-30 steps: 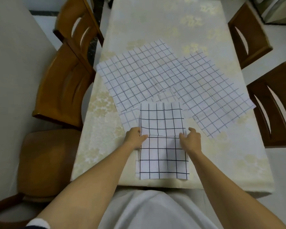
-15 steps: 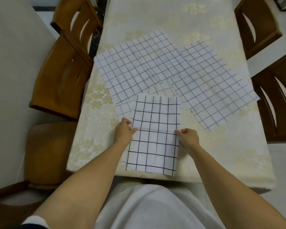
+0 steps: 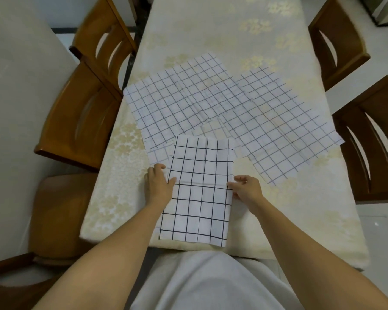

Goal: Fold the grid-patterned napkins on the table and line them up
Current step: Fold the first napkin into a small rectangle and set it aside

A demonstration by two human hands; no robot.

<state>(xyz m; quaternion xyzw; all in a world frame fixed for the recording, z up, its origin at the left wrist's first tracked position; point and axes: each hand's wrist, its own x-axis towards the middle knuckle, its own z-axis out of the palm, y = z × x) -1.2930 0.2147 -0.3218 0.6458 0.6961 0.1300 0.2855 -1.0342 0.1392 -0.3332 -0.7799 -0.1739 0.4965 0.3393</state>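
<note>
The folded napkin (image 3: 199, 198) lies at the table's (image 3: 121, 198) near edge, its far end overlapping flat napkins (image 3: 184, 101) spread mid-table. The left hand (image 3: 158, 186) grips its left edge, thumb on top, fingers together. The right hand (image 3: 246, 189) pinches the right edge. Bare table shows on both sides, with chairs (image 3: 81, 113) flanking it.

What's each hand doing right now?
Left hand: thumb pressing the folded napkin at its left edge; grip cannot be told.
Right hand: fingers pinching its right edge.
</note>
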